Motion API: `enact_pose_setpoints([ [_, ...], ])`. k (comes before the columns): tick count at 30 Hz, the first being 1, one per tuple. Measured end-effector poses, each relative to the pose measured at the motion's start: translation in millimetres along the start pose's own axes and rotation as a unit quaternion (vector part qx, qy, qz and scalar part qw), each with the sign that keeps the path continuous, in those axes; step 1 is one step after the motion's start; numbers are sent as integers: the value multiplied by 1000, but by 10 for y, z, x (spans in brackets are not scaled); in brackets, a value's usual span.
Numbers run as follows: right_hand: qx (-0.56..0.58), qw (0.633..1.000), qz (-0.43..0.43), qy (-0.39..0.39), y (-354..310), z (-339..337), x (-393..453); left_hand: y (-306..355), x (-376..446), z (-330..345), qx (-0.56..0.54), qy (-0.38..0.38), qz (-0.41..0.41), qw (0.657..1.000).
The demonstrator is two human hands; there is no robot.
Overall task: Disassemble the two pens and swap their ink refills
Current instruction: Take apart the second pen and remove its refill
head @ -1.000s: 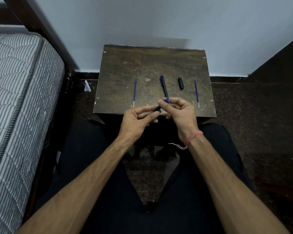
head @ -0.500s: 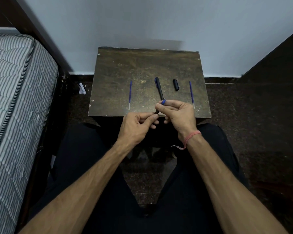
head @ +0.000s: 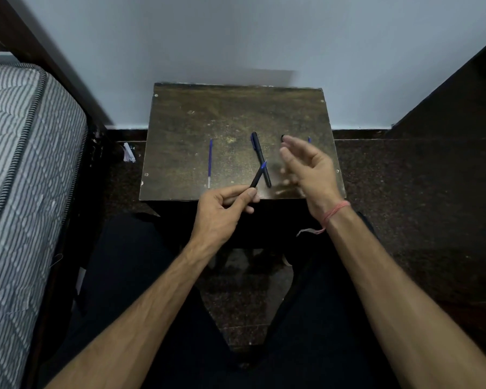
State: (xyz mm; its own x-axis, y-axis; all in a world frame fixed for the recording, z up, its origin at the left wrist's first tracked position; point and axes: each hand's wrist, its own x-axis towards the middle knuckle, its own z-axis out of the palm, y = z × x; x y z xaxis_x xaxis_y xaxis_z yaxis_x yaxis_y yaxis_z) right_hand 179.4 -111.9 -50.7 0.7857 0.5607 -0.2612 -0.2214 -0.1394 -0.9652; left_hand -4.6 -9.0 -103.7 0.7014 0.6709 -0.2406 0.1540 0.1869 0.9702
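Black plastic, the pen barrel (head: 257, 176) sits pinched between the thumb and fingers (head: 243, 196) of your left hand (head: 220, 213), held at its lower end just over the near edge of the bench (head: 197, 130). Its long axis runs diagonally, up and to the right, and a blue tip shows at the upper end, pointing away from you. In the head view that tip crosses over the second black pen (head: 261, 158), which lies flat on the bench with its long axis running away from you, leaning slightly left at the far end.

Your right hand (head: 310, 171) hovers above the right side of the bench, motion-blurred, fingers spread and loose, holding nothing. It hides most of a small black cap (head: 282, 138) and most of a blue refill (head: 309, 140) behind it. Another blue refill (head: 210, 162) lies well left of the pens, its long axis nearly straight away from you, pale tip toward you.
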Motion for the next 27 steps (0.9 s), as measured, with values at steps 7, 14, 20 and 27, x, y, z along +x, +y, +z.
enact_pose_setpoints([
  [7,-380,921,-79,20,-186,-252,445,43,-7,-36,-70,-13,-47,996],
  [14,-631,762,-142,-28,-263,24,668,67,-16,-65,-100,-26,-77,992],
  [20,-662,736,-142,10,-220,128,402,97,2,-76,-118,-14,-73,990],
  [27,-620,778,-98,23,-59,51,-285,91,-6,-54,-108,-14,-70,992],
])
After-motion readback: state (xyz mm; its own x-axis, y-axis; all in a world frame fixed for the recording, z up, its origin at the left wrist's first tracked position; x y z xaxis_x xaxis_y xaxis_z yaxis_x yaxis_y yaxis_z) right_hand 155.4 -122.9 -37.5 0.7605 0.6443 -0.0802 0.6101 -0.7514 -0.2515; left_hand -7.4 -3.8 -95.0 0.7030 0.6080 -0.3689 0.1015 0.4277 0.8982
